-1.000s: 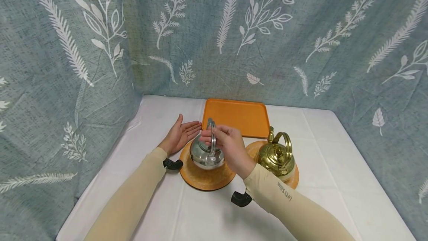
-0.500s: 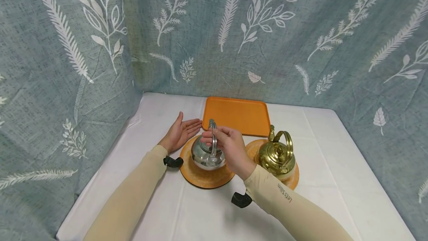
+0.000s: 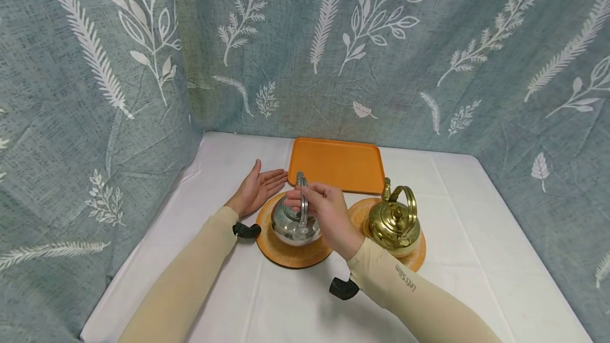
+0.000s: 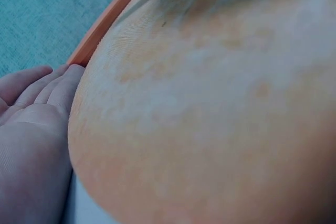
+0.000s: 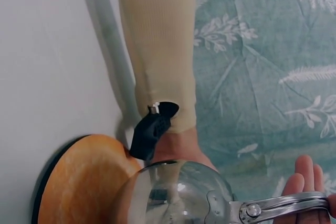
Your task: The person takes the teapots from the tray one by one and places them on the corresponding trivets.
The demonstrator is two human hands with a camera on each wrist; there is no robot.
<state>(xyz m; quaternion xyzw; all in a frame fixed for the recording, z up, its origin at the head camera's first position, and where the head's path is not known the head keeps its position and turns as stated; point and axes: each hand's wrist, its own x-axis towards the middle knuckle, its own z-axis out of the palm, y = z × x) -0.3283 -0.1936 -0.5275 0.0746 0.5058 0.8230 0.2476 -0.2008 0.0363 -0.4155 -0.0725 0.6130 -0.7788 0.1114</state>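
Observation:
In the head view, my right hand (image 3: 331, 221) holds the arched handle of a silver kettle (image 3: 292, 231), which overlaps a round orange-brown board (image 3: 290, 259). In the right wrist view, that hand's fingers (image 5: 305, 174) wrap the handle beside the shiny kettle body (image 5: 181, 195). My left hand (image 3: 256, 192) lies left of the kettle, palm turned to it, fingers straight toward the tray's corner. Up close in the left wrist view, the same hand (image 4: 37, 124) sits along the edge of the board (image 4: 210, 103). Nothing is in its grasp.
A brass kettle (image 3: 393, 229) stands right of my right hand on a second round board (image 3: 418, 259). Behind, an orange rectangular tray (image 3: 335, 165) lies on the white tablecloth (image 3: 476, 226). Leaf-patterned blue curtains (image 3: 295, 52) close off the back and sides.
The silver kettle and my right hand have come slightly nearer to me in the last half second. The left hand keeps its place. The camera view has shifted a little.

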